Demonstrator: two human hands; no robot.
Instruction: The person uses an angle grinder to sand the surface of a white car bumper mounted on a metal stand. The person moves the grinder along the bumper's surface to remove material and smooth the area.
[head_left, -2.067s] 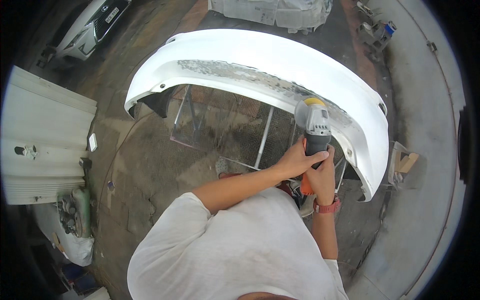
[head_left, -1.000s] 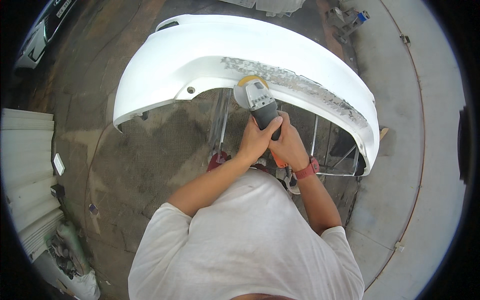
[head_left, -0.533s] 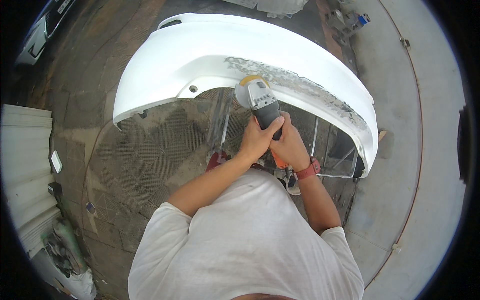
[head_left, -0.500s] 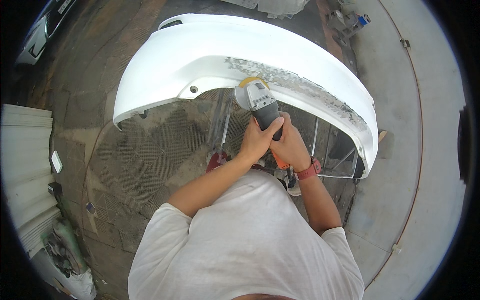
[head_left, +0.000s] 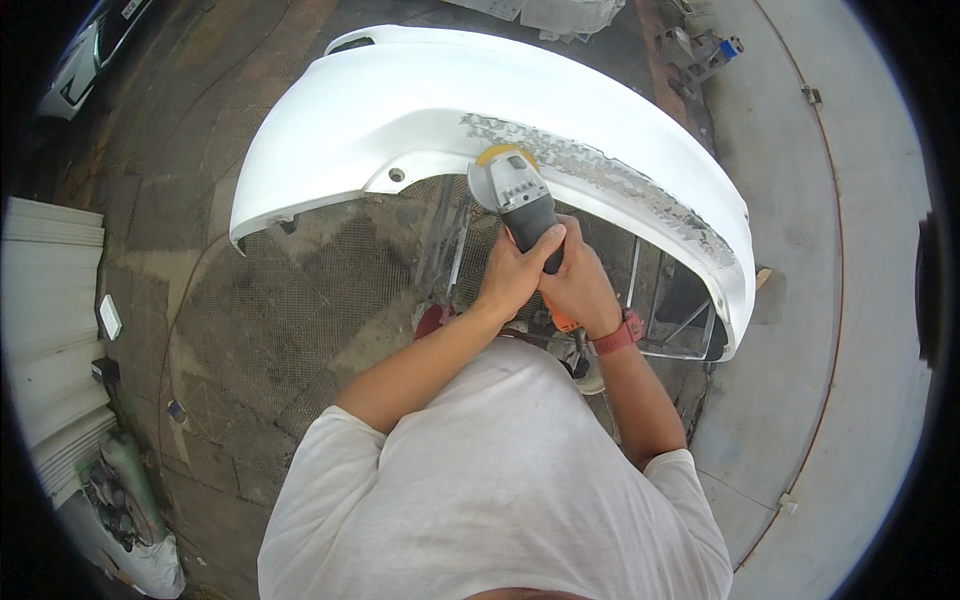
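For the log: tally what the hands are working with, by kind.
Hands gripping the tool: 2, left hand and right hand
Angle grinder: 1
White car bumper: 1
Metal stand under it: 1
Total: 5

The rear of the angle grinder [head_left: 522,200] is hidden inside the left hand [head_left: 512,275] and the right hand [head_left: 578,288], so only its grey head and an orange end below the right hand show. Its yellow disc [head_left: 492,155] is mostly covered by the head. The metal stand [head_left: 655,300] under the white bumper [head_left: 450,110] is largely hidden by the bumper. Far left of the bumper, a car [head_left: 85,45] is cut off by the picture's rim. The clutter [head_left: 700,45] beyond the bumper's far edge is too small to tell.
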